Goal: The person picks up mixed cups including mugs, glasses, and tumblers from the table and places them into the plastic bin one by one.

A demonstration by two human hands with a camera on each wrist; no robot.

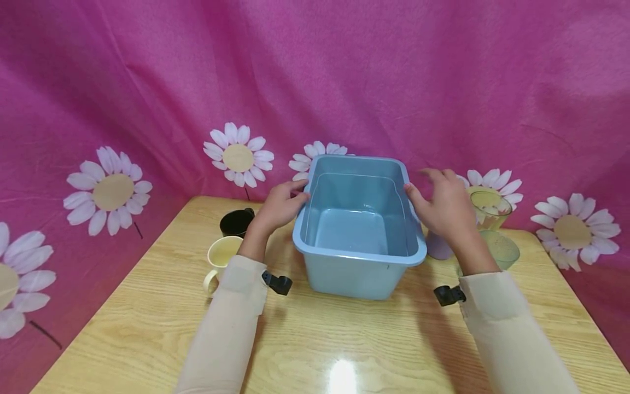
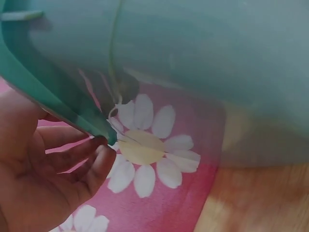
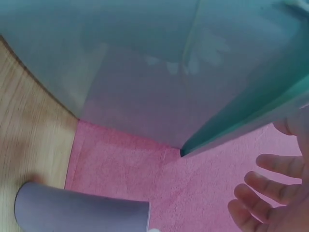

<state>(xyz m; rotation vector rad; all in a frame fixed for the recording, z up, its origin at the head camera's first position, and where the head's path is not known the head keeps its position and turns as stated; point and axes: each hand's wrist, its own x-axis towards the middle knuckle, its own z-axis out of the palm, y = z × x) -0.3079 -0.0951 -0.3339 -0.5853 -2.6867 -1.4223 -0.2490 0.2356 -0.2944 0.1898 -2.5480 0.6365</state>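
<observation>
A blue-grey plastic tub (image 1: 354, 276) is at the middle of the table, its open top facing up and nothing inside. At the tub's left rim, my left hand (image 1: 281, 205) grips with the thumb over the edge. The left wrist view shows that hand's fingers (image 2: 94, 159) bent up under the rim. My right hand (image 1: 445, 208) is at the opposite rim, its thumb touching the edge. In the right wrist view its other fingers (image 3: 270, 186) are spread and apart from the tub wall (image 3: 140, 82).
Left of the tub stand a black mug (image 1: 237, 223) and a cream mug (image 1: 223, 253). To the right, partly behind my right hand, are a purple cup (image 1: 438, 247), a yellowish glass (image 1: 492, 210) and a greenish glass (image 1: 502, 250). A pink flowered cloth (image 1: 374, 82) hangs behind the wooden table (image 1: 305, 350).
</observation>
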